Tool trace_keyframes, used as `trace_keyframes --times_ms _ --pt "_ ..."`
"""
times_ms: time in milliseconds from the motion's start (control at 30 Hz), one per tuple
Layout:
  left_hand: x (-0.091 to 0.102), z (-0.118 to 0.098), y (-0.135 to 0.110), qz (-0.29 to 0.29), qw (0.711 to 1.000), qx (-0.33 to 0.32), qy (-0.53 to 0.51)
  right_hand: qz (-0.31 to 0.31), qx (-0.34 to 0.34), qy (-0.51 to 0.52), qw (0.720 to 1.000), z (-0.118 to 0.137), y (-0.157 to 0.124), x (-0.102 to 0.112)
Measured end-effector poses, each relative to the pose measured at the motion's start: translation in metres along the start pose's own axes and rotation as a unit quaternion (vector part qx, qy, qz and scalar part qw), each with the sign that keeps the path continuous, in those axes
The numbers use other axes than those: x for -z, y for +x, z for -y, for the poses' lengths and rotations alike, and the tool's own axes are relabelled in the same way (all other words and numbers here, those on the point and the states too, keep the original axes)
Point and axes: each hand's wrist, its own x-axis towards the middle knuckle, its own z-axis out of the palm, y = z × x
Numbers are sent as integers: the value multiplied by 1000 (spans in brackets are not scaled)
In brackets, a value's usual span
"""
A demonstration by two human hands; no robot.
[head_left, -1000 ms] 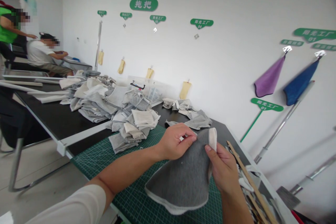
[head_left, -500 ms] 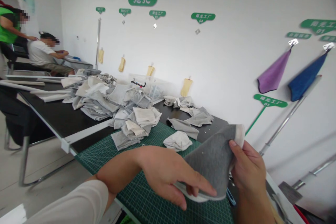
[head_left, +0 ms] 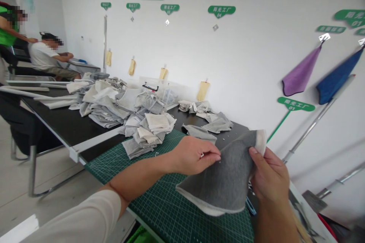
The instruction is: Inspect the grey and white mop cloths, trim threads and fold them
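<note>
A grey fabric piece (head_left: 225, 182) with a white edge and pale underside hangs in front of me over the green cutting mat (head_left: 168, 209). My right hand (head_left: 269, 174) grips its upper right corner, thumb on the grey face. At the fabric's upper left side, my left hand (head_left: 196, 155) is closed in a pinch, thumb and forefinger together. What lies between those fingertips is too small to make out; a tiny white speck shows just below them. A blue-handled tool (head_left: 251, 205) lies partly hidden near my right wrist.
A large heap of grey and white cloth pieces (head_left: 114, 102) covers the table's left and middle. More pieces (head_left: 213, 121) lie toward the wall. Two other people are at the far left. A mop pole (head_left: 313, 121) leans at right.
My left hand has moved up from the fabric's lower edge to its upper left side, and its fingers have closed into a pinch. My right hand keeps its grip.
</note>
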Motion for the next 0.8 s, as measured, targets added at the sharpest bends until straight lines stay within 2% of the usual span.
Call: trace_keyframes --times_ms 167,233,333,367,433,500,567,667,733,800 --pt "-1 0 1 -68 995 -67 -29 4 -2 12 1000 2 -2 -3" --pt "-2 1 -1 -36 993 -102 -40 13 -5 14 1000 2 -2 -2" --pt "-3 4 -8 49 986 -146 -69 6 -5 2 1000 1 -2 -1" --pt "-3 5 -10 61 982 -159 -79 -2 -3 -1 1000 0 -1 0" --pt "-2 5 -13 47 978 -181 -96 -18 5 -3 1000 0 -1 0" --pt "1 1 -12 25 978 -178 -102 -20 4 0 1000 0 -1 -1" --pt "4 -5 -10 30 983 -159 -88 -14 1 3 1000 1 -2 -2" --pt "6 -9 -10 86 984 -136 -72 1 -4 2 1000 2 -3 -3" --pt "6 -9 -14 148 975 -129 -100 -3 3 -6 1000 1 -3 -3" --pt "8 -8 -19 170 967 -139 -129 -20 25 -21 999 -1 -2 -2"
